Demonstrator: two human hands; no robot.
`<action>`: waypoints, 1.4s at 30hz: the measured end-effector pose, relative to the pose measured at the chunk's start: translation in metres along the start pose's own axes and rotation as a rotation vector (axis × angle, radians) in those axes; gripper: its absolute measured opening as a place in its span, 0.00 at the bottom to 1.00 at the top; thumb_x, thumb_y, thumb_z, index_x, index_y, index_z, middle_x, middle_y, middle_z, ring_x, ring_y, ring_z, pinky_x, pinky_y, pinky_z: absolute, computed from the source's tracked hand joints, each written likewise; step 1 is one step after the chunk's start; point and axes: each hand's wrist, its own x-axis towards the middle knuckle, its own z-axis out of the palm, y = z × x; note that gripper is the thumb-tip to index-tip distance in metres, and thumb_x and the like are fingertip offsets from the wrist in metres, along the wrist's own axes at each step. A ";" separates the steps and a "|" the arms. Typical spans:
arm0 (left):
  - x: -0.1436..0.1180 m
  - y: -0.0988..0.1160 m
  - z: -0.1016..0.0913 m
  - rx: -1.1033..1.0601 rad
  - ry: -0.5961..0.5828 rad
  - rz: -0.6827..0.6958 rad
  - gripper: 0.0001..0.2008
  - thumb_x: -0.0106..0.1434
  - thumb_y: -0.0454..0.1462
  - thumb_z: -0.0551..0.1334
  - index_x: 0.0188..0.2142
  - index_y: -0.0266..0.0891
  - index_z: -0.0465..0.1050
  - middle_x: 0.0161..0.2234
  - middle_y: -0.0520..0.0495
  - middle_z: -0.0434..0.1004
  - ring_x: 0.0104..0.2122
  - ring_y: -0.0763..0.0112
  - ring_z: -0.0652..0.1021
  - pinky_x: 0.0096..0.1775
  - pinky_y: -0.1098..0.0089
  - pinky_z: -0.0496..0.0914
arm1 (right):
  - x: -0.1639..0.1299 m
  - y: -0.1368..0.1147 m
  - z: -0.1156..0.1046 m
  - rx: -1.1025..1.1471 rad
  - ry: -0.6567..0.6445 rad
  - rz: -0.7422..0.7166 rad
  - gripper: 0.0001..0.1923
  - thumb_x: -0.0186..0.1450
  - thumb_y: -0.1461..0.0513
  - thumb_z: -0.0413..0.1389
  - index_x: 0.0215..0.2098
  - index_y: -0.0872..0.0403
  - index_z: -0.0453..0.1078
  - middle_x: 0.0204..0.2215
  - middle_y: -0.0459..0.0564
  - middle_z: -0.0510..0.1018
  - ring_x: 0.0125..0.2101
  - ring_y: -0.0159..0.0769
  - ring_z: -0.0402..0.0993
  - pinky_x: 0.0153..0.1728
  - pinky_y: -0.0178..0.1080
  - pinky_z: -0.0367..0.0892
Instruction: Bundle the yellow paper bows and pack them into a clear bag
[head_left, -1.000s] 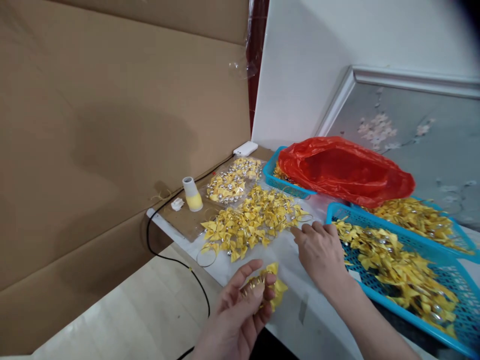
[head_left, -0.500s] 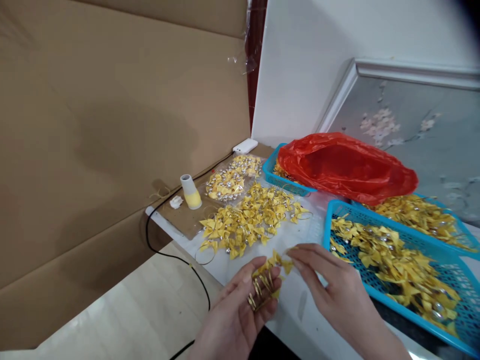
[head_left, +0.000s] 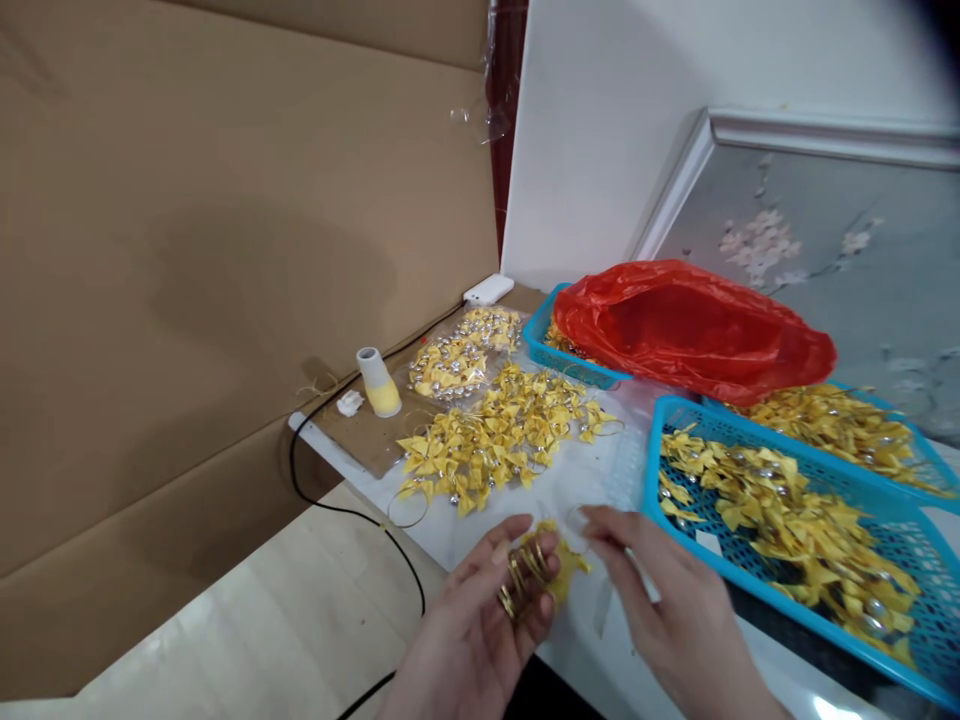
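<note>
Gold rings (head_left: 521,578), several, sit in L hand (head_left: 480,615): palm up, fingers curled round them, grip confirmed. Yellow ribbon pcs (head_left: 566,570) show just beyond those fingertips; attachment to rings cannot be verified. R hand (head_left: 667,595) noted close by, thumb & index pinched narrow at a thin wire loop (head_left: 569,520); image soft at that pt, so can't tell if loop joins the ribbon. Both hands above near edge of white-covered table (head_left: 577,480). Beyond them, loose pile of yellow bows w/ silver beads (head_left: 495,440); behind pile, clear bag of similar pcs (head_left: 454,370). L of bag: grey-and-yellow cone (head_left: 379,385), upright, w/ white scrap (head_left: 349,403) beside it. Black cable (head_left: 345,512) runs along table's L side & down past edge; white device (head_left: 488,290) at far corner. R side: blue basket (head_left: 652,470) holding more yellow pcs, 2nd basket (head_left: 924,435) directly behind, also loaded. Red plastic bag (head_left: 690,325) overlaps 2nd basket & a 3rd, smaller-looking basket (head_left: 534,330) farther back. Cardboard (head_left: 187,200) stands L; framed floral picture (head_left: 825,240) at R rear.
</note>
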 end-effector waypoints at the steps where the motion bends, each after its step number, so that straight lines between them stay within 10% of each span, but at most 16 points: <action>1: -0.001 0.002 0.001 0.006 0.007 0.012 0.13 0.63 0.32 0.62 0.48 0.36 0.73 0.46 0.39 0.79 0.44 0.65 0.78 0.43 0.68 0.71 | 0.000 0.004 -0.003 -0.042 0.033 0.054 0.11 0.68 0.67 0.48 0.46 0.51 0.66 0.38 0.49 0.78 0.37 0.34 0.77 0.38 0.33 0.72; 12: -0.006 0.006 -0.006 0.072 0.029 0.013 0.15 0.61 0.32 0.64 0.49 0.37 0.72 0.46 0.39 0.79 0.42 0.67 0.78 0.42 0.68 0.69 | -0.011 0.018 0.033 -0.118 -0.078 0.350 0.15 0.66 0.63 0.46 0.47 0.57 0.68 0.33 0.55 0.80 0.29 0.42 0.79 0.28 0.40 0.72; 28: 0.009 -0.007 -0.008 0.018 -0.015 -0.053 0.12 0.58 0.35 0.66 0.44 0.39 0.77 0.40 0.44 0.81 0.38 0.69 0.78 0.43 0.68 0.68 | -0.004 -0.025 0.026 -0.047 -0.011 -0.159 0.14 0.65 0.71 0.46 0.41 0.52 0.68 0.33 0.49 0.79 0.29 0.38 0.75 0.31 0.38 0.72; 34: 0.008 0.000 -0.004 -0.008 -0.006 -0.035 0.12 0.60 0.34 0.65 0.45 0.39 0.76 0.43 0.42 0.80 0.43 0.67 0.77 0.46 0.69 0.67 | 0.000 -0.019 0.010 -0.086 -0.123 -0.086 0.13 0.67 0.65 0.47 0.49 0.51 0.64 0.30 0.46 0.79 0.25 0.36 0.75 0.24 0.35 0.70; 42: 0.001 0.007 -0.002 -0.038 -0.047 0.019 0.12 0.62 0.32 0.63 0.46 0.37 0.75 0.38 0.42 0.79 0.39 0.72 0.78 0.44 0.71 0.70 | 0.076 0.053 -0.009 -0.842 -0.324 0.164 0.09 0.64 0.63 0.56 0.43 0.51 0.73 0.25 0.54 0.79 0.37 0.50 0.73 0.44 0.53 0.56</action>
